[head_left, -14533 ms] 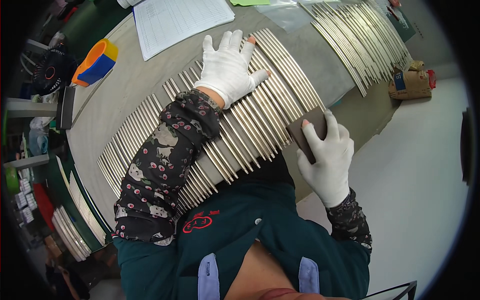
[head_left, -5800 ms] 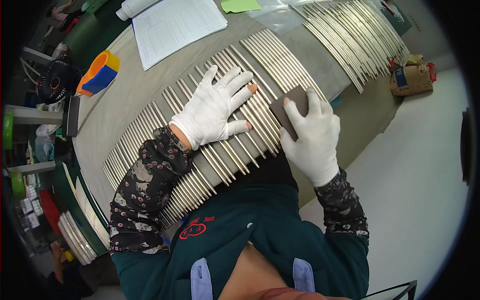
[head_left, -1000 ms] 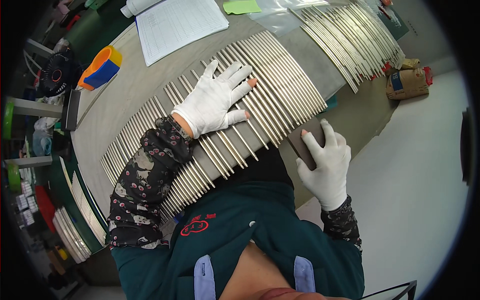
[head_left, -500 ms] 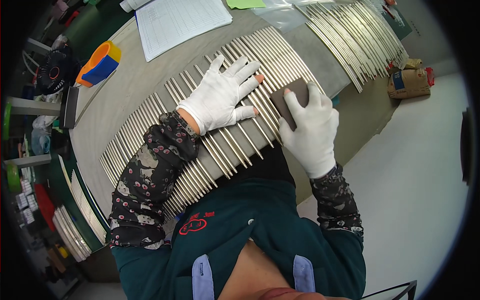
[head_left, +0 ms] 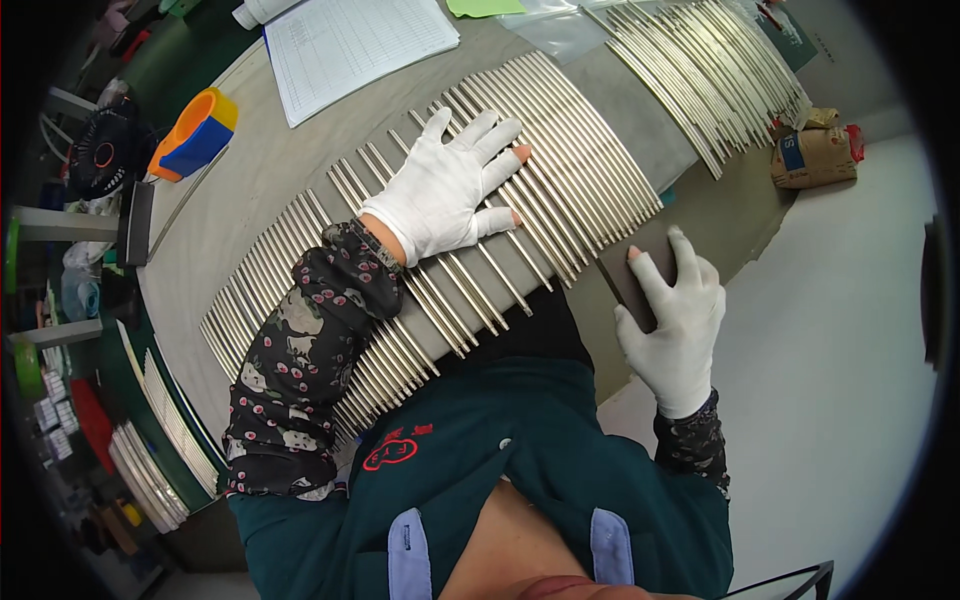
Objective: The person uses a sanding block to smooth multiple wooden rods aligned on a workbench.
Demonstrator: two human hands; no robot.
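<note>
Dark brown rectangular abrasive block (head_left: 627, 282) sits at the near edge of the grey surface (head_left: 260, 190), just right of the row of pale metal rods (head_left: 560, 180). White-gloved right hand (head_left: 676, 320) has its fingers clamped on it. White-gloved left hand (head_left: 445, 190) lies flat on the rods, fingers spread apart.

left hand (head_left: 440, 190): white glove, palm down, fingers spread flat, two fingertips bare | left forearm: dark patterned sleeve, reaching forward | right hand (head_left: 672, 318): white glove, fingers curled in a grip, thumb apparently underneath | right wrist: nearly straight
</note>
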